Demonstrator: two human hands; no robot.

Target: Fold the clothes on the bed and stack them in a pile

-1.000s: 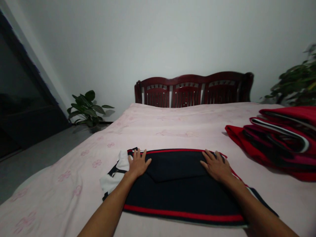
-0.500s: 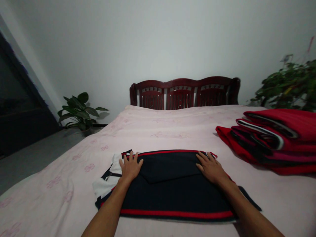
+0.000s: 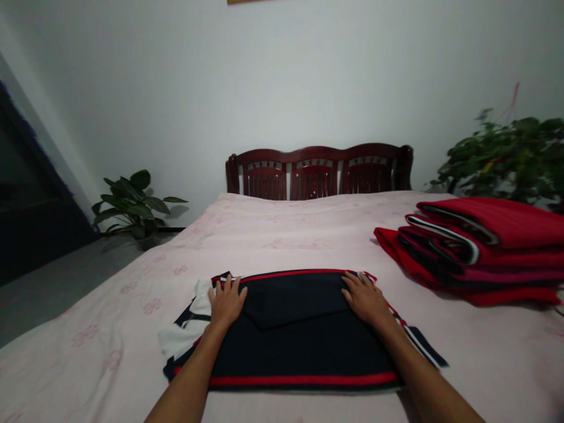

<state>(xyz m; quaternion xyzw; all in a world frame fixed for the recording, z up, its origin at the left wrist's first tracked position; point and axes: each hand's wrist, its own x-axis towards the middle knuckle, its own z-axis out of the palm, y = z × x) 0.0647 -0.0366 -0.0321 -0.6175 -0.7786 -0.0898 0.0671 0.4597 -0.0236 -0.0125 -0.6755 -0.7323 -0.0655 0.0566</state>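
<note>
Garment (image 3: 304,352), dark navy with red bands along the near and far edges, laid flat on the pink sheet (image 3: 282,244), directly under left hand (image 3: 228,302) and right hand (image 3: 365,298). Left on the far left corner, right on the far right, fingers splayed wide and flat on both, nothing pinched. Undersides of both palms out of sight; ends of the cloth partly covered by the forearms (image 3: 185,376), themselves cut off at the bottom. Matte, smooth-looking fabric, roughly rectangular, with a slanting fold across the middle. Crumpled white pieces (image 3: 180,339) poking out at left, narrow white-striped flap (image 3: 427,346) at right, exact parts hard to make out. Farther right, stack (image 3: 506,247) of thick, folded red cloth, rounded at the folds, cropped at its right side. Beyond, glossy carved headboard (image 3: 315,170), lower part hidden behind the sheet. Out at the sides, broad-leaved plant (image 3: 132,202) to the left and blurred, bushier plant (image 3: 511,155) to the right, base hidden.
</note>
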